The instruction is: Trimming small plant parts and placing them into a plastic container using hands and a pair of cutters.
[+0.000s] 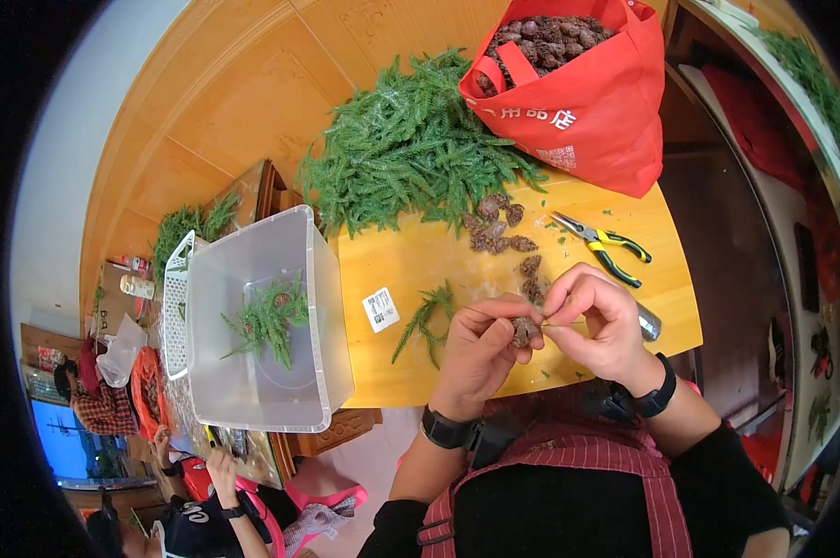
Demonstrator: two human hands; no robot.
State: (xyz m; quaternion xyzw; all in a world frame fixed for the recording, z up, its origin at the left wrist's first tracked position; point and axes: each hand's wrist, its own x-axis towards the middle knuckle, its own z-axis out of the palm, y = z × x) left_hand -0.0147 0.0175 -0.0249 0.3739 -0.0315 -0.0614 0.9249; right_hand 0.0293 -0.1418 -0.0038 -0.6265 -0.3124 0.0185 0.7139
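Observation:
Over the near edge of the yellow table, my left hand (pixel 480 353) pinches a small brown pine cone (pixel 524 333) between thumb and fingers. My right hand (pixel 604 321) is closed in a pinch right beside the cone; a thin pale strand seems to run from its fingertips, too fine to name. Two more pine cones (pixel 531 267) lie just beyond my fingers, below a loose cluster of pine cones (pixel 493 228). Left of my left hand rests a green artificial pine sprig (pixel 425 321). Pliers with yellow-and-black handles (pixel 608 245) lie beyond my right hand, jaws parted.
A large heap of green sprigs (pixel 401 139) covers the table's far side. Next to it stands a red bag (pixel 597 121) full of pine cones. A clear plastic bin (pixel 322 372) at left holds sprigs with cones. A white label (pixel 380 310) lies flat. Another person (pixel 206 507) works at lower left.

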